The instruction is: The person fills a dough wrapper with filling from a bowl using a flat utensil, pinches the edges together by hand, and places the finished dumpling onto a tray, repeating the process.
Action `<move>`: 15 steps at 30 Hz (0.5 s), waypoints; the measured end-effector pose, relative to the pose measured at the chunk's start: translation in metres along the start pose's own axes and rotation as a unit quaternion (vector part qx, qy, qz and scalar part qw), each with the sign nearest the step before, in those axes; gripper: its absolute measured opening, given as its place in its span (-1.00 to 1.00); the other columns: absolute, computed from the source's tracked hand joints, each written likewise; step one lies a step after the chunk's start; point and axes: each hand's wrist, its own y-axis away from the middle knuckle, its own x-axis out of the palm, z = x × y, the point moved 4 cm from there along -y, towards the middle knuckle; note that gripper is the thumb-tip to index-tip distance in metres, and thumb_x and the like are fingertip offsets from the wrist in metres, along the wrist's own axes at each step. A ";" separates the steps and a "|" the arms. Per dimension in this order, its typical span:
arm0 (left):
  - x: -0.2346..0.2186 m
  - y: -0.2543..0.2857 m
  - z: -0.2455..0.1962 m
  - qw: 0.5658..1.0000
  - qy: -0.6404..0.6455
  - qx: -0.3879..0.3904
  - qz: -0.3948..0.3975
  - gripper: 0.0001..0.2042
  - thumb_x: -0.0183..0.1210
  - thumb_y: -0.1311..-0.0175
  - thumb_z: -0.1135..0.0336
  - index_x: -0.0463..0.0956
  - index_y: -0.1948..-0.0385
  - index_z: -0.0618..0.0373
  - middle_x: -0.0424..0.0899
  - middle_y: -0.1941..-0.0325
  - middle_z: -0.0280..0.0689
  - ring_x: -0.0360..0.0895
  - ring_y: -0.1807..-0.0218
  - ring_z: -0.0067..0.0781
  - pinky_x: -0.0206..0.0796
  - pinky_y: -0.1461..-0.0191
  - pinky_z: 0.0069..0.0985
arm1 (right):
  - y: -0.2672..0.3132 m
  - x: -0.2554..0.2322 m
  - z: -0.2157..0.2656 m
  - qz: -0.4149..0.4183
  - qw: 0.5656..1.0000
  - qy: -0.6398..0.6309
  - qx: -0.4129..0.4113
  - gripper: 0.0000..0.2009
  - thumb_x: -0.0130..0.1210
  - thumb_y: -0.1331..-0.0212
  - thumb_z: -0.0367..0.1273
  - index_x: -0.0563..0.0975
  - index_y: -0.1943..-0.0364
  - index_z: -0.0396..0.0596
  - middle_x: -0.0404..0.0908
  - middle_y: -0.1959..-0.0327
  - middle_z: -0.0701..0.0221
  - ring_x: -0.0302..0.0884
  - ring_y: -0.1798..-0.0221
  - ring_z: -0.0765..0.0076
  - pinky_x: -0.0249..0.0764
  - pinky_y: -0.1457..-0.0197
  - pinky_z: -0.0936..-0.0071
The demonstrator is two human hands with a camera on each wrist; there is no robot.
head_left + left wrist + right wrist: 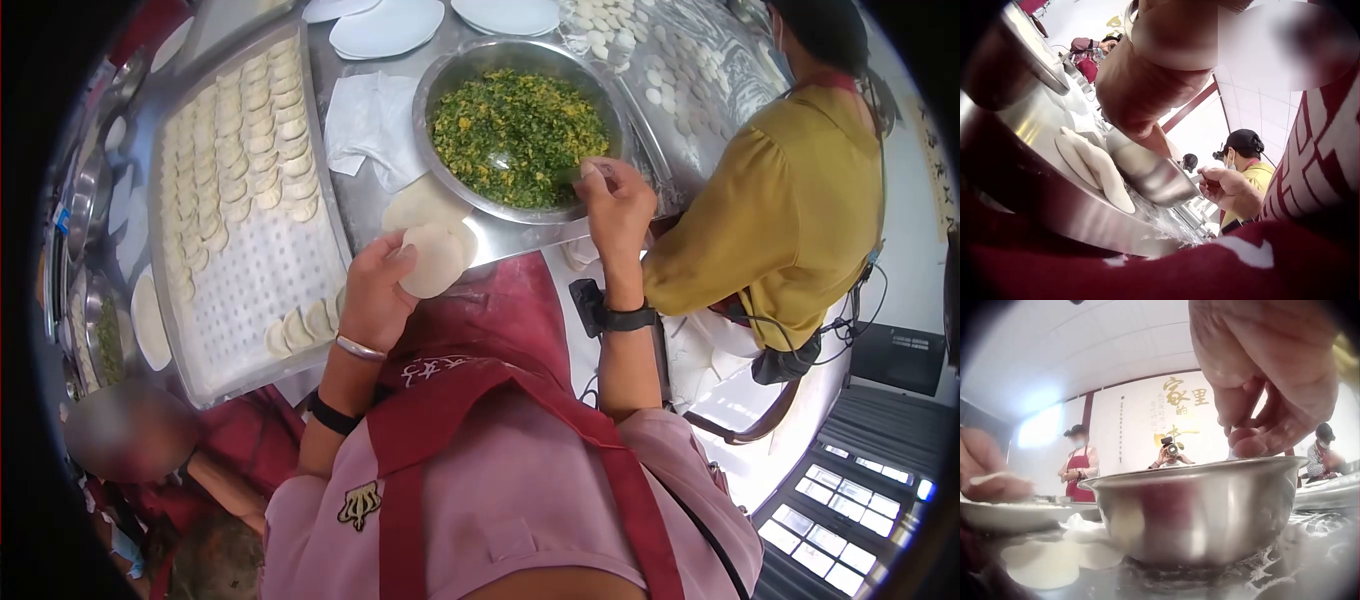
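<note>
My left hand (378, 290) holds a round dough wrapper (434, 262) between thumb and fingers, in front of the table edge. More wrappers (408, 203) lie on the table just beyond it; the left wrist view shows them overlapping (1100, 169). Over the near right rim of a steel bowl (432, 168), my right hand (620, 210) pinches a thin tool (568, 175), mostly hidden by the fingers. Chopped green and yellow filling (510, 130) fills the bowl. In the right wrist view the right hand (1266, 375) hangs at the bowl's rim (1191, 469), fingertips together.
A tray (235, 375) with rows of folded dumplings (250, 130) stands at the left. A white cloth (370, 125) and plates (390, 30) lie behind. A person in a yellow top (775, 200) stands at the right; another is at the lower left. Dough pieces (690, 80) lie beyond the bowl.
</note>
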 end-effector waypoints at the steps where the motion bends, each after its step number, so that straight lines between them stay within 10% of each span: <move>1: 0.005 0.001 -0.002 0.999 0.031 -0.007 0.015 -0.63 0.02 -0.40 0.47 0.33 -0.18 0.44 0.55 -0.14 -0.05 0.57 -0.18 -0.21 0.46 -0.26 -0.29 | 0.000 0.002 0.002 -0.001 1.000 -0.006 0.005 -0.88 0.18 -0.19 -0.46 0.66 0.29 -0.24 0.64 0.50 0.25 0.64 0.51 0.41 0.48 0.39 0.50; 15: 0.007 -0.001 0.003 0.995 0.097 -0.018 0.018 -0.64 -0.04 -0.48 0.43 0.28 -0.23 0.44 0.50 -0.24 -0.04 0.50 -0.27 -0.11 0.37 -0.37 -0.19 | -0.014 0.046 0.002 0.027 0.975 -0.175 0.134 -0.86 0.06 -0.31 -0.51 0.55 0.25 -0.39 0.65 0.46 0.21 0.71 0.46 0.33 0.66 0.42 0.46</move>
